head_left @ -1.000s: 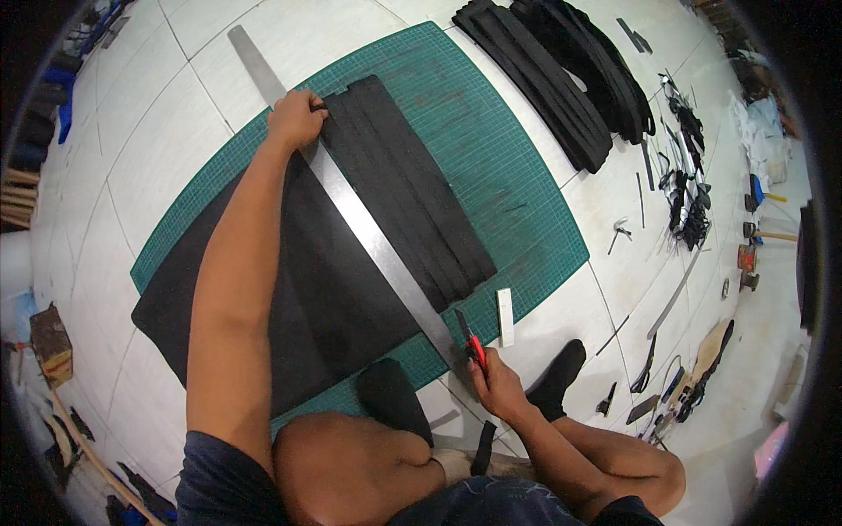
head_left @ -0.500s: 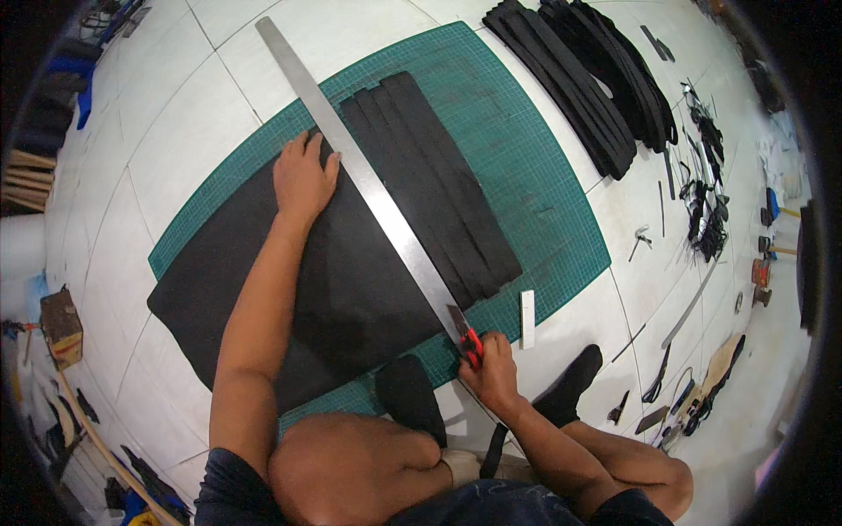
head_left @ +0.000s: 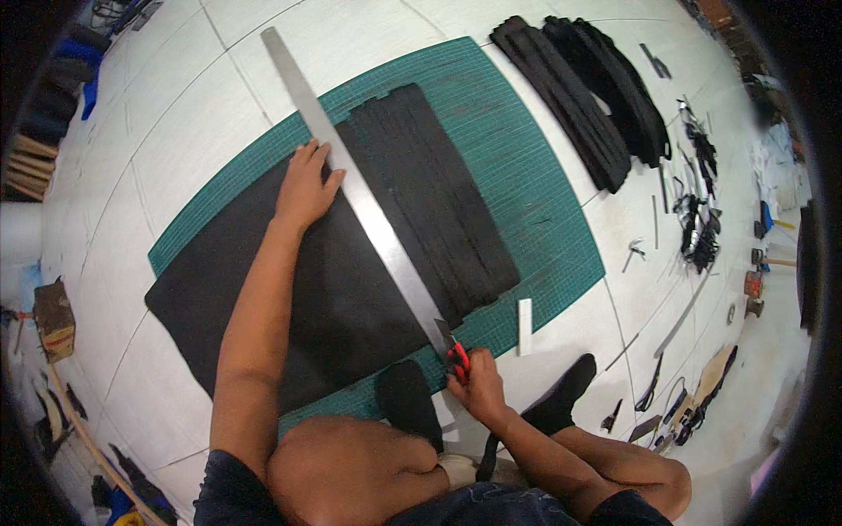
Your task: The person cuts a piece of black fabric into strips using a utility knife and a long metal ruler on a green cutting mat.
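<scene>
A long metal ruler [head_left: 383,226] lies slantwise over a large black sheet [head_left: 338,289], along the sheet's right edge. My left hand [head_left: 307,188] rests flat on the far part of the sheet, fingertips at the ruler's edge. In my right hand [head_left: 481,387] is a red and black utility knife [head_left: 459,358], its blade by the near end of the ruler. Several cut black strips [head_left: 438,193] lie side by side to the right of the ruler. Beneath everything spreads a green cutting mat [head_left: 539,210].
A small white bar [head_left: 524,327] sits at the mat's near right edge. Bundles of black strips [head_left: 570,105] lie beyond the mat at the far right. Dark scraps [head_left: 699,232] and tools are scattered along the right side. My feet are close to the mat's near edge.
My right hand has drawn the knife a little nearer to me and left, along the ruler's near end. My left hand stays spread beside the ruler. The whole view has shifted slightly.
</scene>
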A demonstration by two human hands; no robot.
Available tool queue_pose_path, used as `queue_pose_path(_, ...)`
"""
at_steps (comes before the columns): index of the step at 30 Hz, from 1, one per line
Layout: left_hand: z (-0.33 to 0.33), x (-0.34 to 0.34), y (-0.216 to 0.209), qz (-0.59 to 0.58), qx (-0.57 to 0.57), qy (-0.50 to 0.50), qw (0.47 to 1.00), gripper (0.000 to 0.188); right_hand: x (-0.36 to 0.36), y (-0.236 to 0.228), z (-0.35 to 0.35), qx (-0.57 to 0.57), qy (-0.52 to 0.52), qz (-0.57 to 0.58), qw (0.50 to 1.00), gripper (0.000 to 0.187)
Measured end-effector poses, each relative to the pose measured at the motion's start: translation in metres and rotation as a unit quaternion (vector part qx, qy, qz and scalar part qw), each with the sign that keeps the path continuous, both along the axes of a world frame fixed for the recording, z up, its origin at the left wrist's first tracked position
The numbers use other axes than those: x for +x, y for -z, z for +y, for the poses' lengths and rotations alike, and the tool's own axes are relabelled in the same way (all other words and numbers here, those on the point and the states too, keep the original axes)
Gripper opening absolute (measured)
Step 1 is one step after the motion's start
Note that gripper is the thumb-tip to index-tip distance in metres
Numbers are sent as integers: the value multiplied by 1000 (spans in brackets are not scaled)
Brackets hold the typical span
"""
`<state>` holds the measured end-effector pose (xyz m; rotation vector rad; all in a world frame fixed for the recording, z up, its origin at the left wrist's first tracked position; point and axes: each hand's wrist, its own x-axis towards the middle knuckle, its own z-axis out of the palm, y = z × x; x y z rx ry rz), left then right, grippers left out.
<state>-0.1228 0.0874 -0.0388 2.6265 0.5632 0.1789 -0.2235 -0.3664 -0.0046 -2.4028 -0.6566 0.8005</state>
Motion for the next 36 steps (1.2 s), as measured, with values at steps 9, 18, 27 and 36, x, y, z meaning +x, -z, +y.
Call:
queue_pose_path(9, -4, 0, -30, 113, -52, 19, 992, 105, 94, -10, -25, -49, 166, -158, 972, 38)
queue_pose_path(18, 6, -2, -20, 119, -54, 43, 990, 127, 124, 2, -27, 23, 308, -77, 948, 38)
queue_pose_path(27, 3, -1, -23, 145, -30, 37, 988, 132, 217, -39, 160, 268, 218, 18, 938, 43)
queue_pose_path(36, 2, -6, -21, 112, -42, 43, 992, 131, 242, -4, 346, 145, 92, 6, 985, 45)
